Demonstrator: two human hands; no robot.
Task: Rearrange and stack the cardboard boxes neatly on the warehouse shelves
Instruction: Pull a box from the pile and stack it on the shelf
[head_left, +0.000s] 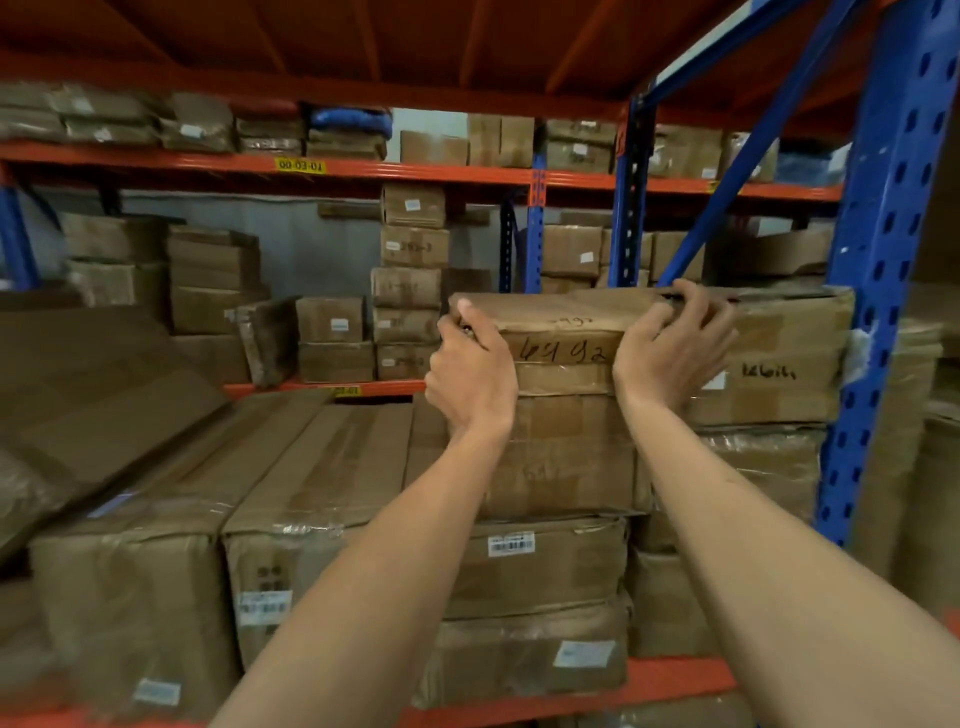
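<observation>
A flat cardboard box (561, 319) with handwritten numbers on its front face lies on top of a stack of boxes (561, 452) on the near shelf. My left hand (470, 374) grips the box's left front corner, fingers curled over the top edge. My right hand (672, 348) holds its right side, fingers hooked over the top. Another marked box (779, 364) sits directly to the right, touching it.
Long cartons (270, 493) lie side by side to the left on the same orange shelf beam (670, 680). A blue upright (883, 270) stands close on the right. The far rack (405, 171) holds several small box stacks.
</observation>
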